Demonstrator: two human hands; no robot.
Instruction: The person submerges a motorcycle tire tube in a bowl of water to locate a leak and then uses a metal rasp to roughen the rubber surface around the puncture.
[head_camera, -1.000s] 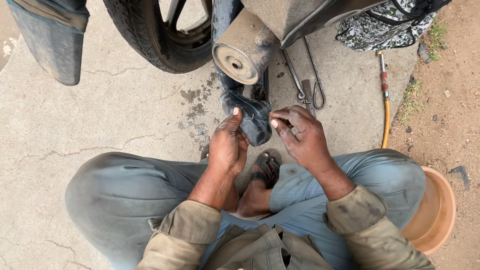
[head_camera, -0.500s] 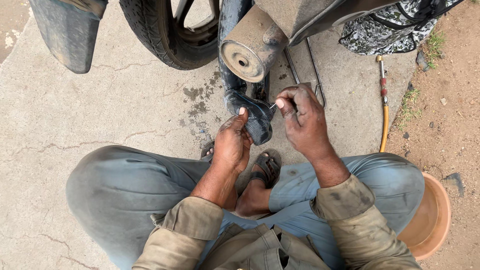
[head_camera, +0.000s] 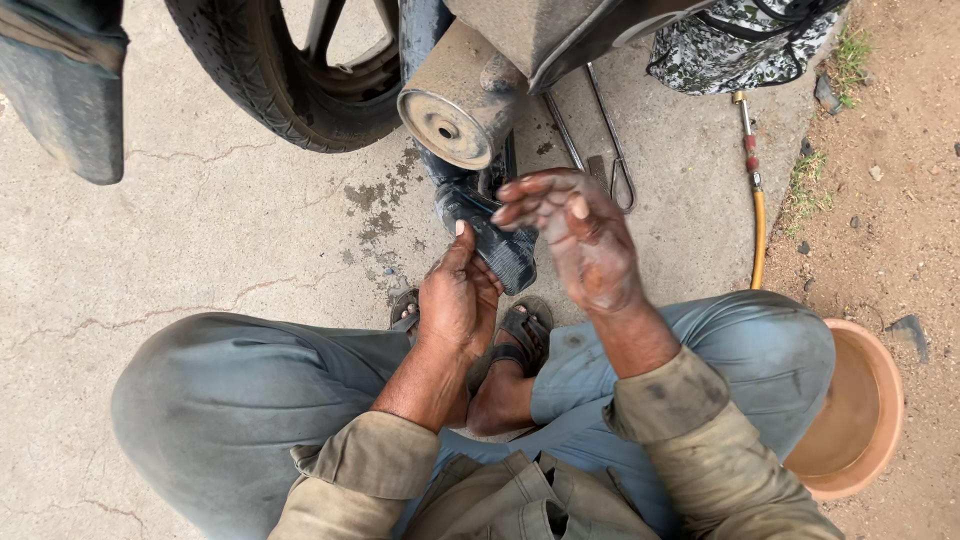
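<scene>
My right hand (head_camera: 575, 235) has come away from the black rubber tube (head_camera: 495, 240). A second ago its fingertips were pinched at the tube's upper edge, on something small and thin I can't make out; now the hand is lifted clear with the fingers spread and nothing in its grip. My left hand (head_camera: 455, 295) has slid slightly lower along the tube's left side, thumb up. My view has drifted too: the exhaust muffler (head_camera: 450, 115) sits closer.

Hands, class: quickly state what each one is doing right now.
Left hand: closed on the black rubber strip.
Right hand: open, holding nothing, raised above the strip.
</scene>
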